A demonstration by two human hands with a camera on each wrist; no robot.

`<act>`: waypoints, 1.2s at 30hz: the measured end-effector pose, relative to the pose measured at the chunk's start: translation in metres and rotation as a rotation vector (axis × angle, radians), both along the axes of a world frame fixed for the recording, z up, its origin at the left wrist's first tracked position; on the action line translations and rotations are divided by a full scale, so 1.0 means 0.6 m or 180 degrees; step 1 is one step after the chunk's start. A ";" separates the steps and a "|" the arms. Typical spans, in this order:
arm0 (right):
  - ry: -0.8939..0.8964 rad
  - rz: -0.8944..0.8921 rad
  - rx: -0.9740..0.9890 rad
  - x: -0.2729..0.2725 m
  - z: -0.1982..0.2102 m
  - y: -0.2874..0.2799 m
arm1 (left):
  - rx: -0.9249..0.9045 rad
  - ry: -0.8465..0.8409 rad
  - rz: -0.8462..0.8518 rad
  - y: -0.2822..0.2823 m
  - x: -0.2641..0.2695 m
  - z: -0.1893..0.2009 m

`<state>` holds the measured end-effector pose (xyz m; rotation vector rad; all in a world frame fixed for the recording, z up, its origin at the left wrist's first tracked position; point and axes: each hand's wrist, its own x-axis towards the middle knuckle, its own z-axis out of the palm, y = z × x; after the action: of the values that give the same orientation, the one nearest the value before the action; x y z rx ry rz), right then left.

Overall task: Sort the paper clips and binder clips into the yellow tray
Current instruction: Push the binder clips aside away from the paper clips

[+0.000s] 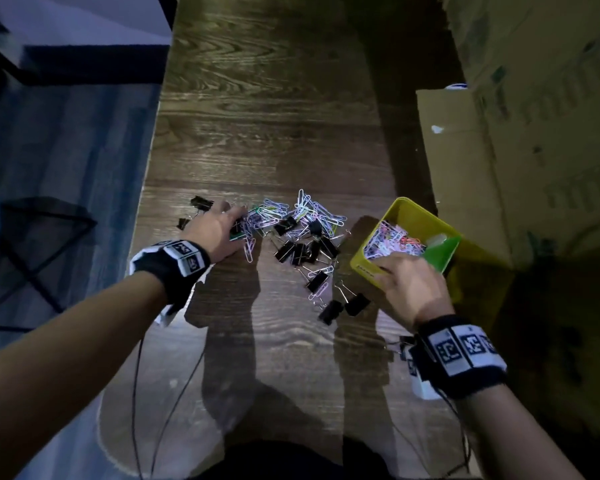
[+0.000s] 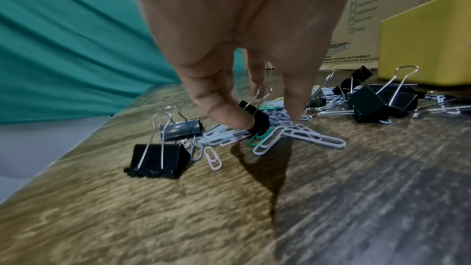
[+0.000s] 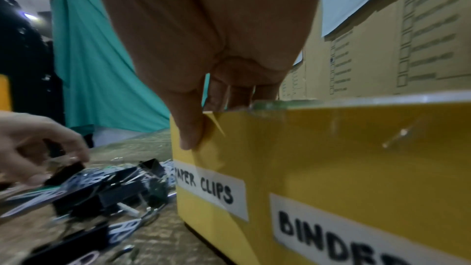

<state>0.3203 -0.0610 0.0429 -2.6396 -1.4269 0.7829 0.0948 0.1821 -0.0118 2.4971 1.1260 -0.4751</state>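
A mixed pile of pastel paper clips [image 1: 291, 213] and black binder clips [image 1: 302, 251] lies mid-table. My left hand [image 1: 238, 220] is at the pile's left end. In the left wrist view its thumb [image 2: 229, 116] and a finger pinch a small black binder clip [image 2: 258, 117], while another fingertip touches the paper clips [image 2: 300, 136]. The yellow tray [image 1: 361, 263] stands to the right, tilted, with paper clips [image 1: 392, 242] in its left compartment beside a green divider [image 1: 444, 251]. My right hand [image 1: 388, 268] grips the tray's near wall [image 3: 331, 158], thumb [image 3: 191, 128] outside, fingers inside.
Tall cardboard boxes [image 1: 534, 133] stand right behind the tray. The table's left edge [image 1: 146, 188] is close to my left hand, with two binder clips [image 1: 201, 203] near it. More binder clips [image 1: 343, 306] lie in front of the tray. Thin cables hang from both wrists.
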 end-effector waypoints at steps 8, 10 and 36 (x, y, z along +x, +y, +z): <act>0.0022 -0.1025 0.0264 0.019 -0.013 -0.021 | -0.0059 -0.0570 -0.0129 0.019 -0.005 -0.006; -0.0099 -0.0892 0.0633 0.013 -0.011 -0.020 | -0.0005 -0.0771 -0.0043 0.031 -0.001 0.005; -0.0102 0.1091 -0.0376 -0.069 -0.083 0.162 | -0.0352 -0.0105 -0.0977 -0.057 0.091 -0.037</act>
<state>0.2787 0.0362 -0.0072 -2.5308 -1.9315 0.8787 0.1495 0.1478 -0.0341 2.5776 0.6849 -0.5590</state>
